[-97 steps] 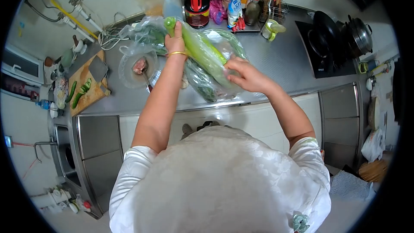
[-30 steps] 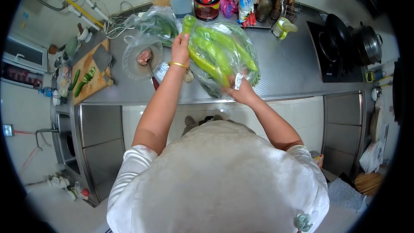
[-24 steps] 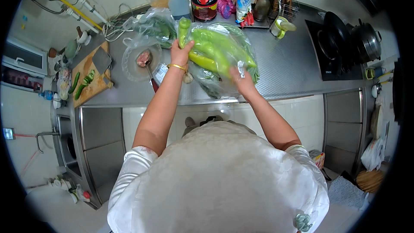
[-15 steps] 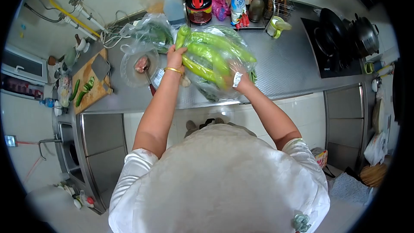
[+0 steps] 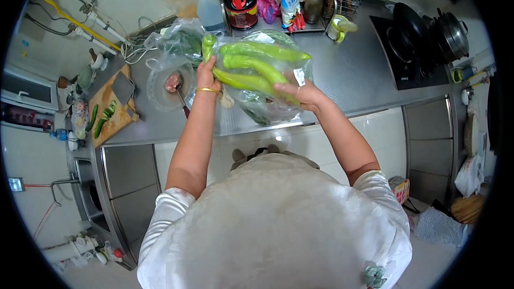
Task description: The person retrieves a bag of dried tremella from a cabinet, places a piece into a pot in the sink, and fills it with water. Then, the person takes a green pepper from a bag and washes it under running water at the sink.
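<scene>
Several long green peppers (image 5: 259, 68) lie in a clear plastic bag (image 5: 297, 64) held above the counter. My left hand (image 5: 206, 76) grips the bag and a pepper near its left end. At the bag's lower right is my right hand (image 5: 301, 92), its fingers closed on the bag and the tip of a pepper; a white label hangs by it. More bagged greens (image 5: 184, 42) rest to the left. A clear bowl (image 5: 155, 96) holds raw meat (image 5: 173, 82) and a spoon with a dark red handle (image 5: 186, 110).
On the left, a cutting board (image 5: 111, 123) bears a cleaver (image 5: 123, 88) and cut green peppers. Bottles, a dark sauce jug (image 5: 240, 2) and a blue-white packet (image 5: 290, 4) stand at the back. A black stove (image 5: 409, 77) with pans is at the right.
The peppers have come from a steep, bundled slant to spread out inside the bag. My right hand has shifted along the bag's lower right, and my left hand is slightly lower.
</scene>
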A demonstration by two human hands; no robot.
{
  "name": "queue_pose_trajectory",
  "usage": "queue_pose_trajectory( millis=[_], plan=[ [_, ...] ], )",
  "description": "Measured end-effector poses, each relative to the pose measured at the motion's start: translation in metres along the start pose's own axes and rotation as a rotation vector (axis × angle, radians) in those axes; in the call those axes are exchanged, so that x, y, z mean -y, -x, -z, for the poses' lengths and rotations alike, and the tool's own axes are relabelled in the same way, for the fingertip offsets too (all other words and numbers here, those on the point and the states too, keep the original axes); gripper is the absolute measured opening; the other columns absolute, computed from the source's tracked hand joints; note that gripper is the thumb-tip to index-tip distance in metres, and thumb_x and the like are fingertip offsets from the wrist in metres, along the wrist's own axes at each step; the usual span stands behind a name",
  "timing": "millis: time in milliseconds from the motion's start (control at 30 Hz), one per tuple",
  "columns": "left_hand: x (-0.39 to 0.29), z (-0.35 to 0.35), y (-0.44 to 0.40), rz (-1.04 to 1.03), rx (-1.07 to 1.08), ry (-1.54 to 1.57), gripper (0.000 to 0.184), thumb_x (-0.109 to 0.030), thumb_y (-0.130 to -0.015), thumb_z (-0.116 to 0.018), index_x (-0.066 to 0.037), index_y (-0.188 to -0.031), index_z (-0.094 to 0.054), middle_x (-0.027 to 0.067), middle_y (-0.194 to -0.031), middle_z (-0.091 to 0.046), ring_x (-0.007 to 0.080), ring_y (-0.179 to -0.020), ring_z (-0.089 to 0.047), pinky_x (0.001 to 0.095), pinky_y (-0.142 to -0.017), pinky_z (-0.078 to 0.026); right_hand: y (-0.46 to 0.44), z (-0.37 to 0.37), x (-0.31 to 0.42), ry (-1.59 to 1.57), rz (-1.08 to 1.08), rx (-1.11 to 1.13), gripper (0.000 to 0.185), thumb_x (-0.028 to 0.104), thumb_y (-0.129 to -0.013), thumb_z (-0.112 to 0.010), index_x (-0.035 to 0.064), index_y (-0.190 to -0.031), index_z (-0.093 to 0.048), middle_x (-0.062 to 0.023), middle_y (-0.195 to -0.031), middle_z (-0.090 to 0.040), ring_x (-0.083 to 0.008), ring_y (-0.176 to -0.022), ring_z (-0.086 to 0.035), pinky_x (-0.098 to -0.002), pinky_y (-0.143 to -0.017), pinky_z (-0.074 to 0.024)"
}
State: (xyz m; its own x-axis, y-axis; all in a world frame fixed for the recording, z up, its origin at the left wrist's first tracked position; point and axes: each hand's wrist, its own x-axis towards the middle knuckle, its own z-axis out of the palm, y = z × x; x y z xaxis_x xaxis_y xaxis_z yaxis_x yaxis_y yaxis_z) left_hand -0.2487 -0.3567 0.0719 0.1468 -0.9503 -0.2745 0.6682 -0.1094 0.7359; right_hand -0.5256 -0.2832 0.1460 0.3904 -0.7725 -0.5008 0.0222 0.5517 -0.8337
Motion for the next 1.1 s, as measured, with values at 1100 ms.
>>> queue_pose_trajectory(
  millis=[1100],
  plan=[
    [-0.034,-0.147,0.151,-1.236,0.791,-1.822,0.062,-0.021,-0.058,-0.074,-0.009,-0.113,-0.048,0.0087,-0.110,-0.053,0.0271,-0.104,-0.050,0.0472,-0.097,-0.029,0.097,0.022,0.028,-0.393,0.027,0.322,0.028,0.024,-0.087,-0.051,-0.0011,-0.100,-0.049,-0.0092,-0.072,-0.054,-0.0137,-0.050,-0.047,-0.0232,-0.041,-0.0354]
  ],
)
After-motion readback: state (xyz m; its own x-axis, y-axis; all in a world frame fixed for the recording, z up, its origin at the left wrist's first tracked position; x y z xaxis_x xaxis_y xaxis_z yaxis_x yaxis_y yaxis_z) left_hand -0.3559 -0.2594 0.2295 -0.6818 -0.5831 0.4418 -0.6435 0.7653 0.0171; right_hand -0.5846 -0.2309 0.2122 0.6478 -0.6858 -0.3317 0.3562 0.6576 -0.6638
